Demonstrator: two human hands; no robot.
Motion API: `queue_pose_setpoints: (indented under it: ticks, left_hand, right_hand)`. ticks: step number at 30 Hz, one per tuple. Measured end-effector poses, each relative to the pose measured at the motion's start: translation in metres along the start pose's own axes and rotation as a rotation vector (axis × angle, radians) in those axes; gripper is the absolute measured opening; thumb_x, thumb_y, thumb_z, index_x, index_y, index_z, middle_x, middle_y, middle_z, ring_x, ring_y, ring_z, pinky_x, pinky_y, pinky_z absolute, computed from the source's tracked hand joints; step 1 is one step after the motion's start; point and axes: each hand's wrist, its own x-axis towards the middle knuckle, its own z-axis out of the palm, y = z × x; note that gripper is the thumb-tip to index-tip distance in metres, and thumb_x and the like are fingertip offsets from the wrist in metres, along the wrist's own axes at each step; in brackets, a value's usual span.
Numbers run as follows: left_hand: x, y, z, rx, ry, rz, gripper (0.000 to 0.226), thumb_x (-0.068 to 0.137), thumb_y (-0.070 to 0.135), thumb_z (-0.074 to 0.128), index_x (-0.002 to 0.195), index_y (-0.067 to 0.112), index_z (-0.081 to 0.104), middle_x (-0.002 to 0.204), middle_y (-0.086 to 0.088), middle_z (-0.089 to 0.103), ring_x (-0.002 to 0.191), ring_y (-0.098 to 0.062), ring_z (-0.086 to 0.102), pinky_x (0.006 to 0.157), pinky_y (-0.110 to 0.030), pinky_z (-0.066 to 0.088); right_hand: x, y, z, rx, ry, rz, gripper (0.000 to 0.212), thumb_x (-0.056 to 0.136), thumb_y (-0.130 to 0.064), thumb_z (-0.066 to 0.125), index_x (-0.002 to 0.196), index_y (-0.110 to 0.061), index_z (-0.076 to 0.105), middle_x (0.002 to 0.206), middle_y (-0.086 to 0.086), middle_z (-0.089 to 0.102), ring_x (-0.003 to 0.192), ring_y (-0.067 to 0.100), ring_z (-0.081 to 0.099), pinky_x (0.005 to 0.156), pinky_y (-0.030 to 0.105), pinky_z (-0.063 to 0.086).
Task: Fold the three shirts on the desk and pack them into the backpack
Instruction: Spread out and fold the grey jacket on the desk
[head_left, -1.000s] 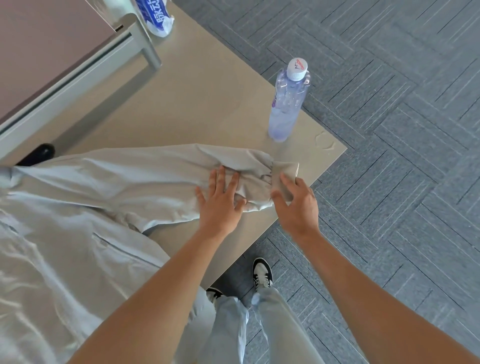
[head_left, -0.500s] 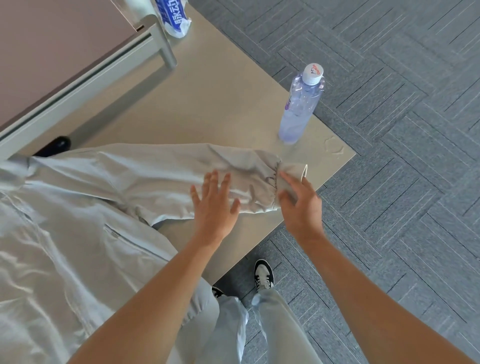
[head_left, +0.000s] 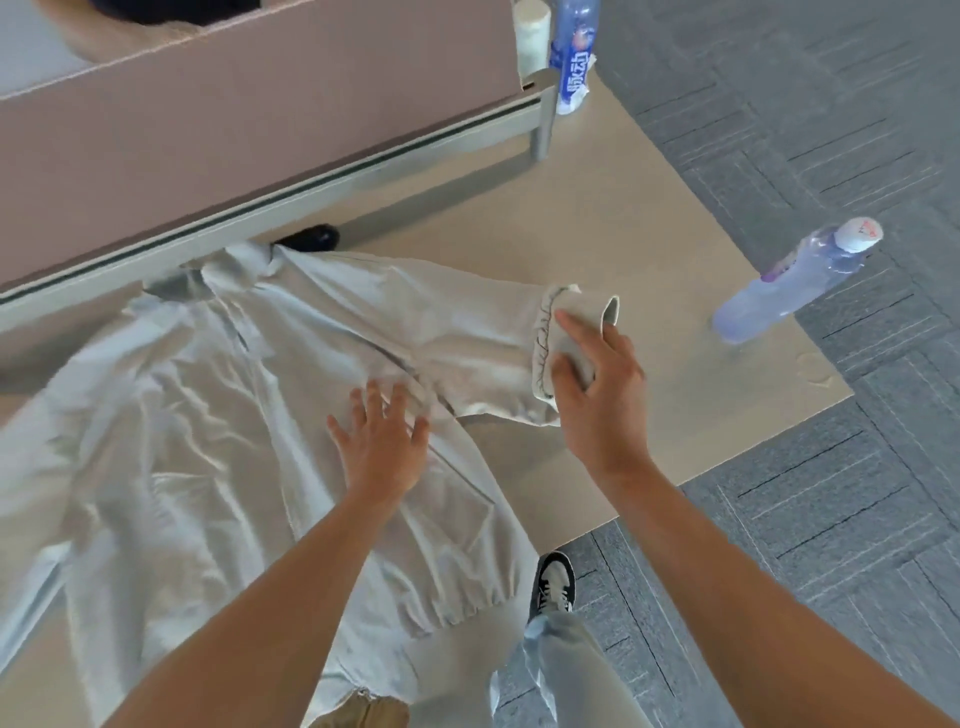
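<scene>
a pale grey long-sleeved cloth shirt (head_left: 171, 415) lies spread over the left of the beige bench (head_left: 649, 249), hem hanging off the near edge. the left hand (head_left: 382, 441) lies flat on it, fingers spread. the right hand (head_left: 597, 395) pinches the sleeve cuff (head_left: 574, 317). a clear plastic water bottle (head_left: 789, 283) stands near the right edge.

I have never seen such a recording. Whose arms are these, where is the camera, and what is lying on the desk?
No machine here: a person works with bare hands, and the one camera sits on their head, looking down. On the beige desk lies a spread pale grey shirt. The right hand pinches the cuff of its sleeve; the left hand lies flat, fingers spread, on the cloth. A clear water bottle stands near the desk's corner. No backpack can be clearly seen.
</scene>
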Motion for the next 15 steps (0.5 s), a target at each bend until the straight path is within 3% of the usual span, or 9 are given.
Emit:
queue_pose_setpoints:
  ticks: [4, 8, 15]
  left_hand:
    - [-0.017, -0.072, -0.015, -0.034, -0.007, -0.036, 0.067, 0.105, 0.055, 0.03, 0.165, 0.027, 0.016, 0.172, -0.011, 0.013, 0.159, -0.032, 0.007, 0.124, -0.066, 0.007]
    - [-0.039, -0.151, -0.037, -0.119, 0.035, -0.152, 0.07, 0.105, 0.055, 0.035, 0.165, 0.026, 0.014, 0.171, -0.013, 0.015, 0.159, -0.032, 0.008, 0.124, -0.065, 0.007]
    - [-0.094, -0.27, -0.063, -0.259, 0.111, -0.358, 0.074, 0.104, 0.053, 0.041, 0.166, 0.025, 0.013, 0.172, -0.012, 0.016, 0.159, -0.032, 0.01, 0.125, -0.064, 0.005]
  right_hand:
    - [-0.005, -0.064, 0.062, -0.034, -0.033, -0.105, 0.046, 0.088, 0.006, 0.061, 0.129, -0.015, 0.07, 0.124, 0.009, 0.067, 0.117, 0.033, 0.057, 0.095, 0.03, 0.041]
    - [-0.017, -0.126, 0.13, -0.058, -0.107, -0.166, 0.049, 0.091, 0.001, 0.058, 0.136, -0.017, 0.067, 0.137, 0.005, 0.063, 0.122, 0.025, 0.049, 0.1, 0.024, 0.035]
    - [-0.054, -0.229, 0.238, -0.084, -0.336, -0.386, 0.048, 0.095, 0.001, 0.056, 0.139, -0.015, 0.065, 0.137, 0.005, 0.062, 0.124, 0.023, 0.048, 0.098, 0.019, 0.033]
